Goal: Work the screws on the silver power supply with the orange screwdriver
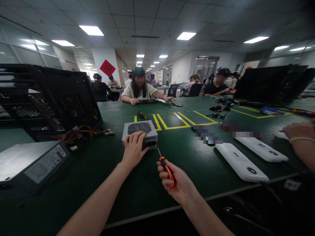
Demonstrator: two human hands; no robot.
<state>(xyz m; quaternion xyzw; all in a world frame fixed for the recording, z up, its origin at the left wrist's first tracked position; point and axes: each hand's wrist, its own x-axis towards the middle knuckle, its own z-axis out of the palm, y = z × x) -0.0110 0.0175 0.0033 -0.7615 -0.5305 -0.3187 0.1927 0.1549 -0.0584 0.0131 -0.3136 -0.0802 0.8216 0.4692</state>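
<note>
A silver computer power supply [153, 126] with a perforated top grille stands on the green table. My left hand [134, 147] grips its near side, fingers over the upper edge and thumb along the front face. An orange and black screwdriver [167, 171] is wrapped in the fingers of my right hand [177, 183]. Its thin shaft points up and left, with the tip at the power supply's near right edge. Whether the tip sits in a screw is too small to tell. A bundle of cables [142, 114] comes out behind the power supply.
An open black computer case [73, 98] and another power supply [44, 164] stand at left, with loose coloured wires [86, 131]. Two white devices [242, 162] lie at right, near another person's hand [300, 134]. Yellow tape lines mark the green table [118, 196]. A person sits opposite.
</note>
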